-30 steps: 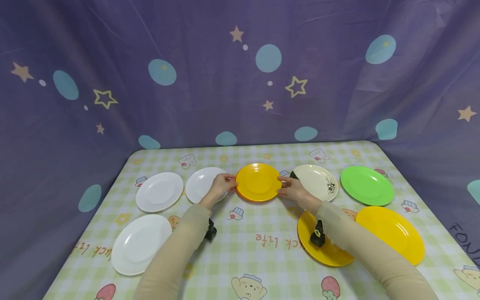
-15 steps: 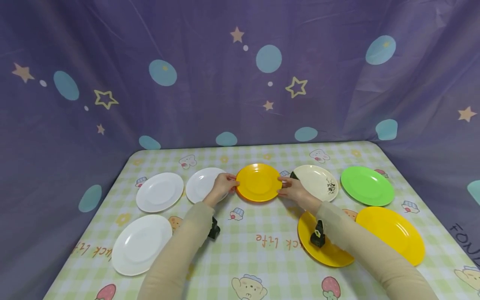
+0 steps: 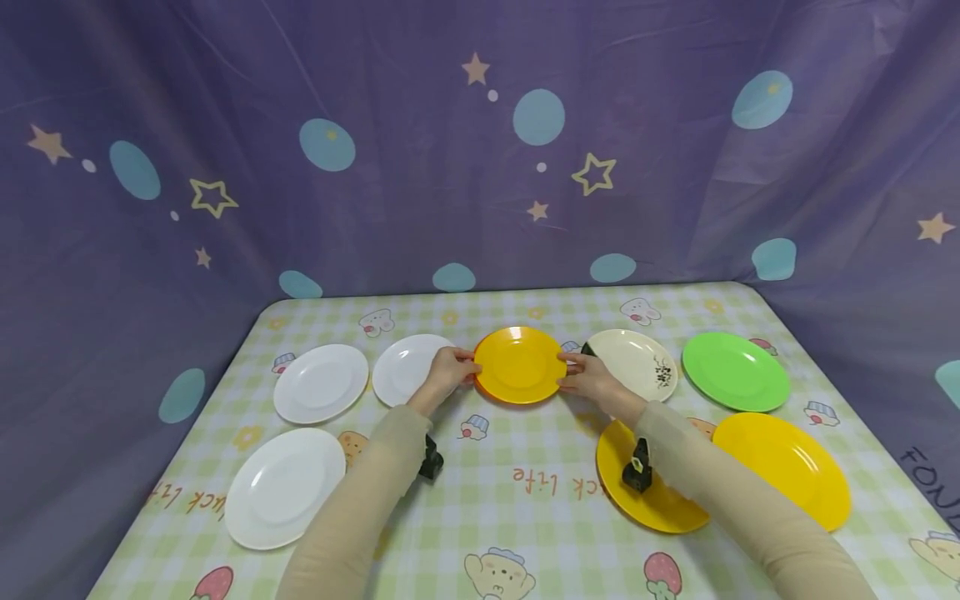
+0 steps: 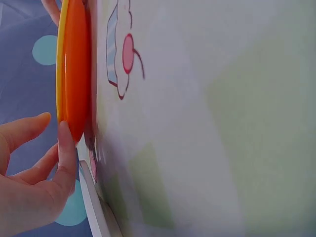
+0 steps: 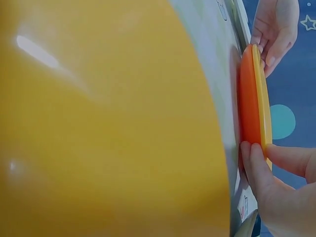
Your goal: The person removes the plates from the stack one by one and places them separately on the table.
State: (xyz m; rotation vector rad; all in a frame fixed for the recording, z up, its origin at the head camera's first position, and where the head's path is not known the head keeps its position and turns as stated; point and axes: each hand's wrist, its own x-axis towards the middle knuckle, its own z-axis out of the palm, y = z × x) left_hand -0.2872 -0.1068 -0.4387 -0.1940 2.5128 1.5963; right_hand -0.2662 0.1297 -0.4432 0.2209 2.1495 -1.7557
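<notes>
In the head view, a yellow plate [image 3: 521,363] sits at the back middle of the table on an orange plate [image 4: 77,74], whose rim peeks out at its left. My left hand [image 3: 448,370] is at the left rim; in the left wrist view a fingertip touches the plates' edge while the thumb stands off the yellow face. My right hand [image 3: 592,382] pinches the right rim, with the thumb [image 5: 286,157] on the yellow side and fingers against the orange underside. The two plates are nested, their faces nearly parallel.
Three white plates [image 3: 321,384] lie at the left. To the right are a cream plate [image 3: 628,358] with a dark pattern, a green plate [image 3: 735,372] and two larger yellow plates [image 3: 780,467], one partly beneath my right forearm. A purple curtain [image 3: 420,225] hangs behind the checked tablecloth [image 3: 555,517].
The upper yellow plate has slid very slightly right, so more orange rim shows at its left. Both hands stay at the rims; my left forearm has shifted slightly right.
</notes>
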